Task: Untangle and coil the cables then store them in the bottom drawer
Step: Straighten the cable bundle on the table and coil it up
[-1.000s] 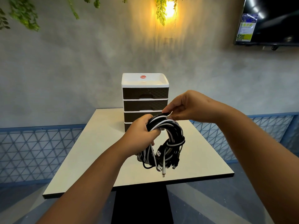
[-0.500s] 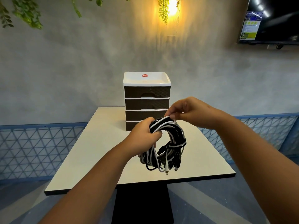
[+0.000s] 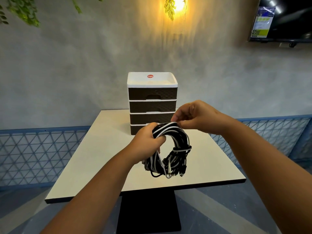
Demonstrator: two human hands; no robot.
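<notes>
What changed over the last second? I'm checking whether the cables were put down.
Little changed. The right hand sank slightly and now pinches a white strand at the top of the cables. The left hand still grips the bundle above the table. The drawers stayed shut.

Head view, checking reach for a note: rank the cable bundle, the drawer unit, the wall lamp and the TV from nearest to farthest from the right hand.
1. cable bundle: the right hand pinches its top.
2. drawer unit: just behind, at the table's back.
3. wall lamp: high on the wall, above.
4. TV: upper right on the wall; too close to call against the lamp.
</notes>
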